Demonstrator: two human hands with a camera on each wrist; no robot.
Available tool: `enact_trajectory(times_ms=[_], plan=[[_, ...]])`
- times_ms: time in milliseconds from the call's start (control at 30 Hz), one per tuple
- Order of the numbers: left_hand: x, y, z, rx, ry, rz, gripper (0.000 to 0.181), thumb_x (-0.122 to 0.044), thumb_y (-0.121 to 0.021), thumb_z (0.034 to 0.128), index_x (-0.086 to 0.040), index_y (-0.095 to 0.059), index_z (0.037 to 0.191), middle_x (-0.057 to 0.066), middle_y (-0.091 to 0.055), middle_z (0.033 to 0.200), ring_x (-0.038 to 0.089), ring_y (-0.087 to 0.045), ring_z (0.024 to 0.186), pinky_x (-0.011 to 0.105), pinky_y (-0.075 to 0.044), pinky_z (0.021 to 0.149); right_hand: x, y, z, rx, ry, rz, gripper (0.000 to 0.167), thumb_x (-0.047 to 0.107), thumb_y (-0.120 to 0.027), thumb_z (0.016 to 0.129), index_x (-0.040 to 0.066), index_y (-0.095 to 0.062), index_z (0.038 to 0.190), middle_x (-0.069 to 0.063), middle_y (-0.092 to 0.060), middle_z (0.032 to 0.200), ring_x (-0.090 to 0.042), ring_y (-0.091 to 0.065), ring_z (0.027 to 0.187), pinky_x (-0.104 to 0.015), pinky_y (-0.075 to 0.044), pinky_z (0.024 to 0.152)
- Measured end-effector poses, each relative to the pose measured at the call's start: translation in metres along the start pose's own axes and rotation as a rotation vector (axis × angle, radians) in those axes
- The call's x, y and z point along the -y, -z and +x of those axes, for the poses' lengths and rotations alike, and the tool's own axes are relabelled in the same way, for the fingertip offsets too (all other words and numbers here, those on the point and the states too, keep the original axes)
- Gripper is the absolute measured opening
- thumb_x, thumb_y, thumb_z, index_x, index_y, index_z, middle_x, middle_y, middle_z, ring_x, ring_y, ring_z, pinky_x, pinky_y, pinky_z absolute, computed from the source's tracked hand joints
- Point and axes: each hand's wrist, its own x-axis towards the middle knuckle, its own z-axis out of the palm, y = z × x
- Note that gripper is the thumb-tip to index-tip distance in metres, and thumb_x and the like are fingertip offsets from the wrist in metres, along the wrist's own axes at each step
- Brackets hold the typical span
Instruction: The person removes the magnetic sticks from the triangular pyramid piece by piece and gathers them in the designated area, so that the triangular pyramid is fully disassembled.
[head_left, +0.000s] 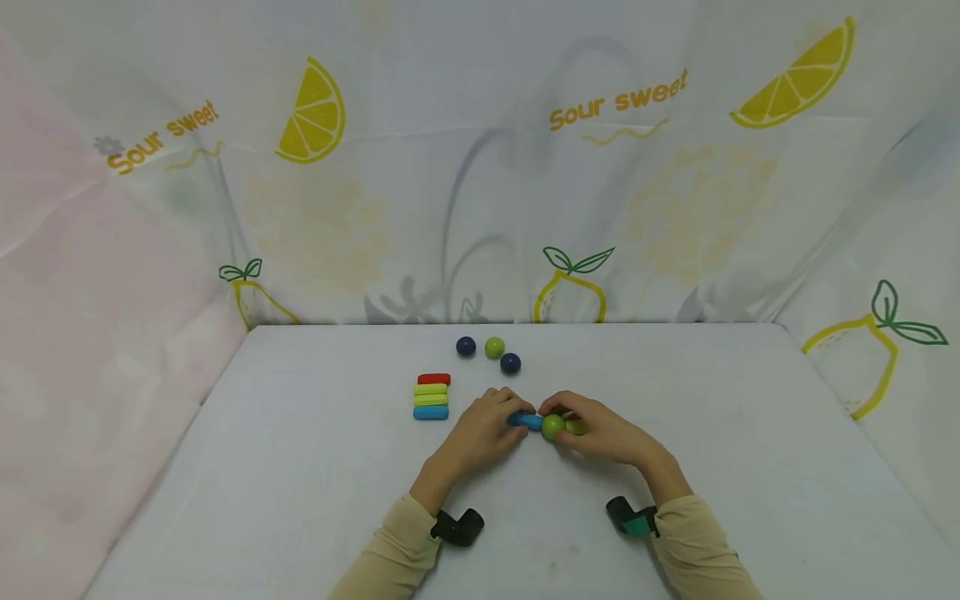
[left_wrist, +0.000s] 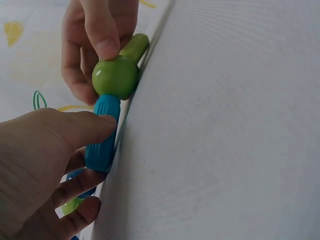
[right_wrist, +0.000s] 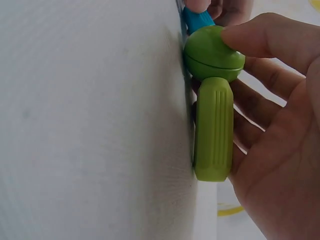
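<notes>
Between finger and thumb, my left hand [head_left: 483,425] pinches a ribbed blue rod [left_wrist: 102,137]. One end of that rod meets a glossy green ball [left_wrist: 115,77]. My right hand [head_left: 606,432] grips this ball, its thumb pressing on the ball's surface in the right wrist view. From the ball's other side runs a ribbed yellow-green rod [right_wrist: 215,132], lying along the right palm. The three pieces form a bent line low over or on the white table; whether each joint is fully seated cannot be made out.
Left of my hands lie a red rod [head_left: 433,379], two yellow-green rods [head_left: 431,400] and a blue rod [head_left: 431,412] in a stack-like row. Farther back sit two dark blue balls [head_left: 466,346] and a green ball [head_left: 494,347]. A printed curtain [head_left: 480,167] hangs behind the table [head_left: 300,500].
</notes>
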Motion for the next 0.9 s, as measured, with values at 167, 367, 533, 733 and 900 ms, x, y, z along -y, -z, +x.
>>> enact_trajectory(times_ms=[167,367,533,733,900], plan=[[-0.0001,-0.0006,0.0006,-0.01,0.011,-0.007,0.024,-0.024,-0.065,0.0895,-0.019,-0.065,0.113,-0.005,-0.061,0.106,0.013,-0.053,0.097,0.029,-0.047,0.085,-0.0041,0.0,-0.0006,-0.016,-0.03,-0.011,0.031,0.021,-0.062,0.091,0.013,-0.054,0.121,-0.001,-0.059,0.118,-0.018,-0.055,0.108,-0.036,-0.044,0.094],[-0.0019,0.0014,0.0001,0.002,0.021,-0.011,0.023,-0.026,-0.066,0.0892,-0.019,-0.066,0.111,-0.005,-0.061,0.103,0.012,-0.053,0.096,0.027,-0.048,0.085,-0.0062,0.0,-0.0022,-0.02,-0.056,0.001,0.032,0.025,-0.061,0.092,0.014,-0.054,0.122,-0.001,-0.059,0.12,-0.019,-0.054,0.108,-0.038,-0.043,0.094],[-0.003,0.004,-0.0007,0.015,0.028,-0.019,0.022,-0.026,-0.065,0.0895,-0.019,-0.066,0.11,-0.005,-0.061,0.102,0.011,-0.053,0.095,0.027,-0.048,0.085,-0.0066,0.0001,-0.0024,-0.019,-0.06,0.017,0.032,0.025,-0.061,0.093,0.014,-0.055,0.122,-0.002,-0.059,0.121,-0.02,-0.055,0.108,-0.038,-0.044,0.093],[-0.0026,0.0049,-0.0016,0.021,0.028,-0.026,0.022,-0.027,-0.065,0.0893,-0.019,-0.066,0.11,-0.005,-0.06,0.102,0.009,-0.052,0.095,0.025,-0.048,0.085,-0.007,0.0,-0.0006,-0.023,-0.049,0.013,0.03,0.024,-0.061,0.092,0.013,-0.055,0.12,-0.001,-0.059,0.119,-0.018,-0.055,0.105,-0.034,-0.045,0.092],[-0.0031,0.0062,-0.0022,0.013,0.013,-0.031,0.022,-0.027,-0.065,0.0895,-0.018,-0.066,0.11,-0.005,-0.06,0.102,0.009,-0.051,0.094,0.025,-0.048,0.083,-0.006,-0.0002,0.0006,-0.025,-0.056,0.005,0.03,0.023,-0.062,0.092,0.012,-0.055,0.119,-0.001,-0.06,0.117,-0.017,-0.056,0.103,-0.031,-0.046,0.091]])
